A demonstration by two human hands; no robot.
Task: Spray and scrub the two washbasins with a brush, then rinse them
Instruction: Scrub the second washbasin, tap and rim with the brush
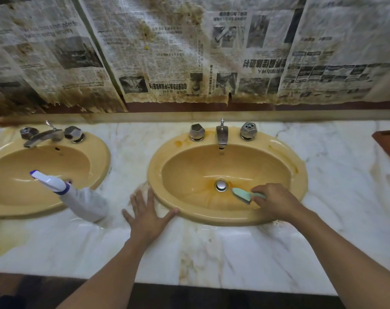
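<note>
From the head camera, the right hand (276, 200) reaches into the yellow washbasin (189, 166) at centre right of the frame. Its fingers are curled round the handle of a pale green brush (243, 194), whose head lies just beside the metal drain (221, 185), apparently touching the bowl, though blur hides the bristles. The left hand (146, 214) lies flat on the marble tabletop (211, 253) with fingers spread, the thumb against the basin rim. A white spray bottle (82, 201) stands at the edge of the second washbasin (11, 175) at the left. Stained newspaper (167, 52) covers the wall above.
</note>
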